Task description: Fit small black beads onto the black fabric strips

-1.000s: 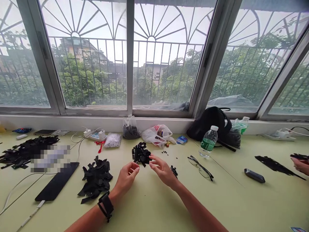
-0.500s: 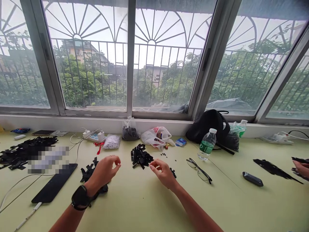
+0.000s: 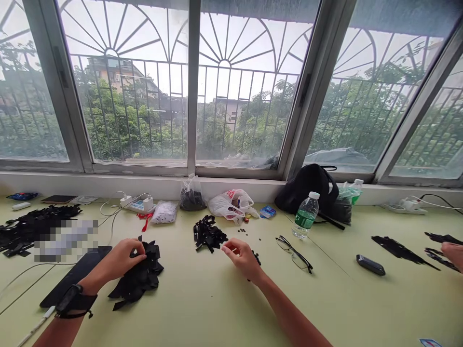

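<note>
In the head view, my left hand (image 3: 121,262) reaches over the nearer pile of short black strips (image 3: 146,279). Its thumb and fingers curl together at the pile's upper edge; whether a strip is between them is hidden against the black. My right hand (image 3: 244,260) is in a pinch, thumb and index fingertips together, beside the middle pile of black strips (image 3: 209,235). Anything in that pinch is too small to make out. Small black pieces (image 3: 257,258) lie partly hidden behind this hand, and a few tiny dark rings (image 3: 243,230) sit beyond it.
Eyeglasses (image 3: 294,254) and a water bottle (image 3: 306,217) stand to the right, with a black case (image 3: 371,265) farther over. A phone (image 3: 74,277) on a cable lies left, below a larger strip pile (image 3: 32,226). Another person's hand (image 3: 452,254) holds black strips at the right edge.
My left hand has moved left and slightly down, from open table between the piles to the nearer strip pile. My right hand stays almost in place. The view has shifted slightly.
</note>
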The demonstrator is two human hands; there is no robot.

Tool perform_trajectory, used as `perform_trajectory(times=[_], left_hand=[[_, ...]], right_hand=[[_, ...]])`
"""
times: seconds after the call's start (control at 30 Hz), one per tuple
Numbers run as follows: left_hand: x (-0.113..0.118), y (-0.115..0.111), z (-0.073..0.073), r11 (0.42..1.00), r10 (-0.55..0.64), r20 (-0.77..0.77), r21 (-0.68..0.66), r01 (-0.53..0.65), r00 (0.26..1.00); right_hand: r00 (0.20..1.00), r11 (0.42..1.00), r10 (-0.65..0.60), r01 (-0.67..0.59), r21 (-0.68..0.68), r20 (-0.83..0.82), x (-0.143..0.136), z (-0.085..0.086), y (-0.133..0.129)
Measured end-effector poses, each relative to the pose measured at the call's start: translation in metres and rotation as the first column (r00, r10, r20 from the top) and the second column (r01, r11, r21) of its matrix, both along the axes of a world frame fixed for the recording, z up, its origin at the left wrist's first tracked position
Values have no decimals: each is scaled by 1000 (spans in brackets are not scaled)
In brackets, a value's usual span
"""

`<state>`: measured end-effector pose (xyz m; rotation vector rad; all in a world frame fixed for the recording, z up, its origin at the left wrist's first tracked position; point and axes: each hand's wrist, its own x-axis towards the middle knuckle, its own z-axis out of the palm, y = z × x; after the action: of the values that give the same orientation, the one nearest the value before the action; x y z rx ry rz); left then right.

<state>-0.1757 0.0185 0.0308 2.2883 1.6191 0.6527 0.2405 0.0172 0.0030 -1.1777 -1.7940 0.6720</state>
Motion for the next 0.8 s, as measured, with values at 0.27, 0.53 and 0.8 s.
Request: perform_trajectory(times=[0.27, 0.53, 0.8], left_hand=[[-3, -3, 37, 995, 48, 68, 80, -54, 996], [-9, 4, 32, 977, 211, -52, 31, -210, 976], [-12, 3, 27, 996, 89, 78, -32, -87, 993]], right_hand=[[1000, 1000, 3, -3, -9, 22, -3, 1, 0], [998, 999, 36, -34, -32, 45, -3, 1, -4], [994, 999, 51, -52, 10, 98, 6, 9, -2]])
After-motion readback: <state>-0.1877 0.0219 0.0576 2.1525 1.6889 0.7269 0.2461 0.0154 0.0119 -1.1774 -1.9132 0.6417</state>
